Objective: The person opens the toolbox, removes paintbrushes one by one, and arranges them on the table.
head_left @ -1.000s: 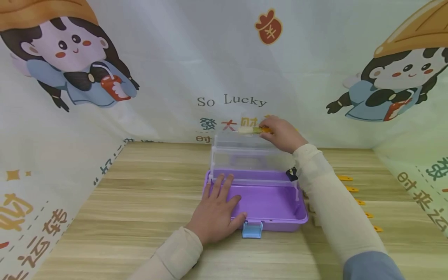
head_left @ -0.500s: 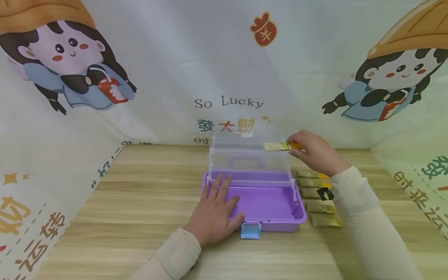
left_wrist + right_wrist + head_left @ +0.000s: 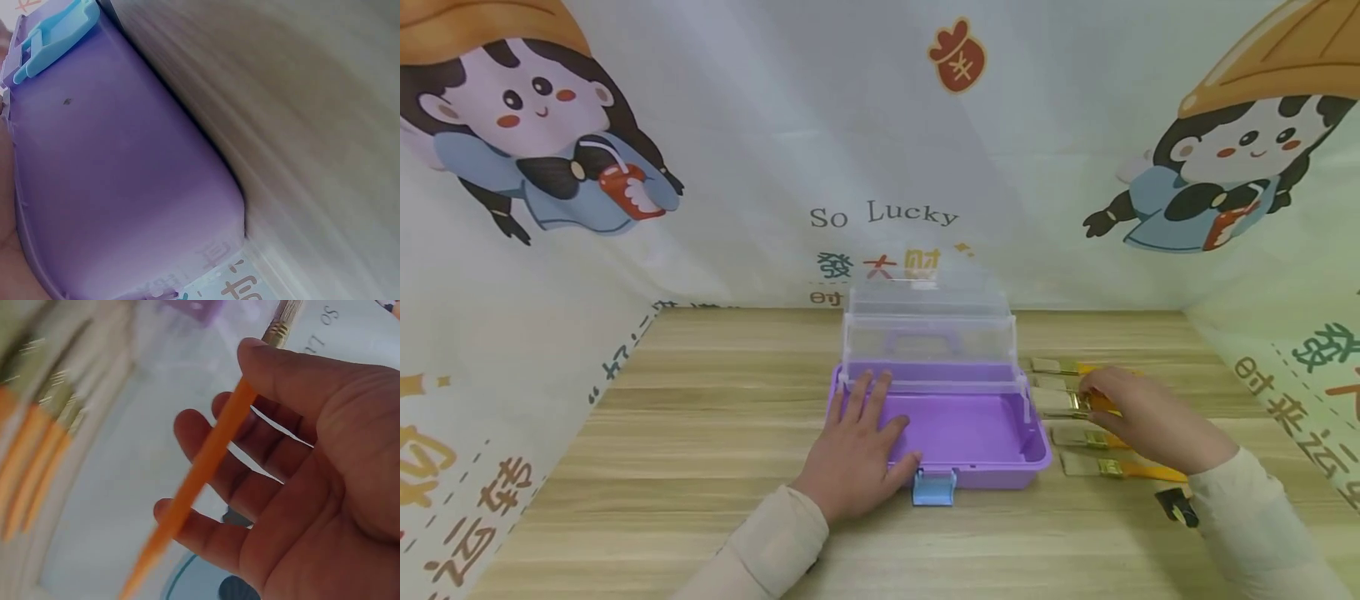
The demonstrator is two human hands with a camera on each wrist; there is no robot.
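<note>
A purple box point(image 3: 958, 429) with a raised clear lid point(image 3: 928, 304) stands on the wooden table, its blue latch point(image 3: 934, 488) hanging at the front. My left hand point(image 3: 853, 462) rests on the box's left side, fingers spread over the rim and into it. In the left wrist view, the box's outer wall point(image 3: 125, 162) fills the left half. My right hand point(image 3: 1150, 417) is to the right of the box, over the row of paintbrushes. It pinches an orange-handled paintbrush point(image 3: 209, 453) between thumb and fingers, as the right wrist view shows. The fingers partly hide the brushes beneath.
Several flat paintbrushes lie in a row right of the box, bristles towards it; the nearest paintbrush point(image 3: 1112, 468) is fully seen. A printed cloth point(image 3: 760, 150) walls off the back and sides. Bare wood point(image 3: 700, 433) extends left of the box.
My right hand has carried the paintbrush from above the raised lid rightwards and down to the row of brushes. My left hand has stayed on the box.
</note>
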